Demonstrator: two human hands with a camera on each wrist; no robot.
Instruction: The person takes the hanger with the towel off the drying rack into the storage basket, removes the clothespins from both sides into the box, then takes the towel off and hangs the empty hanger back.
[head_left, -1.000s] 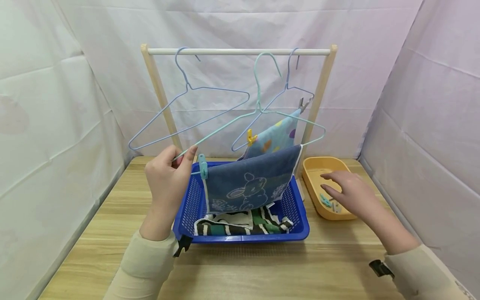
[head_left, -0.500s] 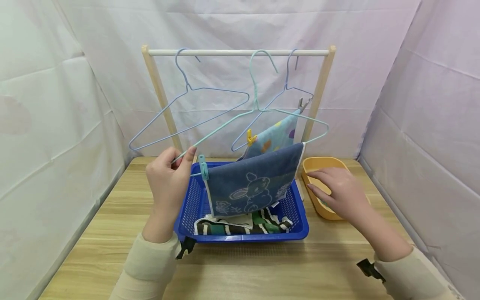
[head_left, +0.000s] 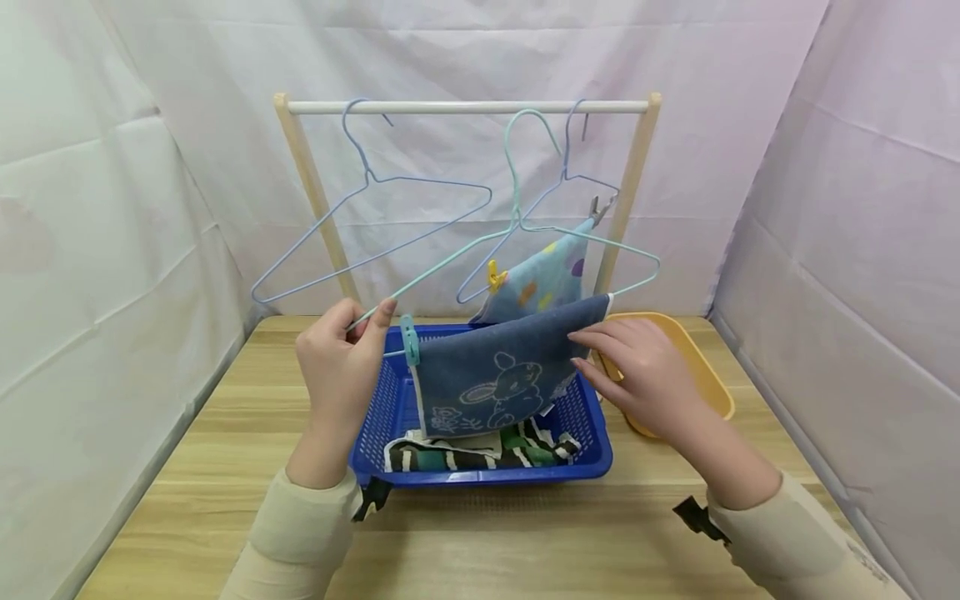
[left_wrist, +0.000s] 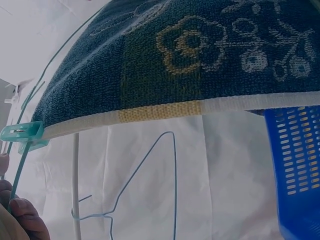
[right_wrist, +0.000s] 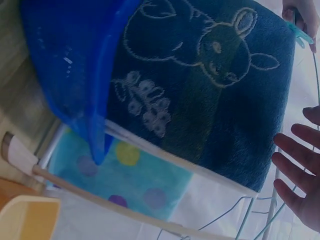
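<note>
The towel (head_left: pixel 504 371) hangs over the lower wire of the hanger (head_left: pixel 517 215), above the basket (head_left: pixel 480 478), with a clip (head_left: pixel 410 340) at its left end. Expect light, soft cloth, liable to slide at the unclipped right corner; pinch cloth and wire together there. The left hand (head_left: pixel 341 358) pinches the hanger's left end. The right hand (head_left: pixel 641 367), fingers parted, grips nothing; contact with the towel is unclear.
</note>
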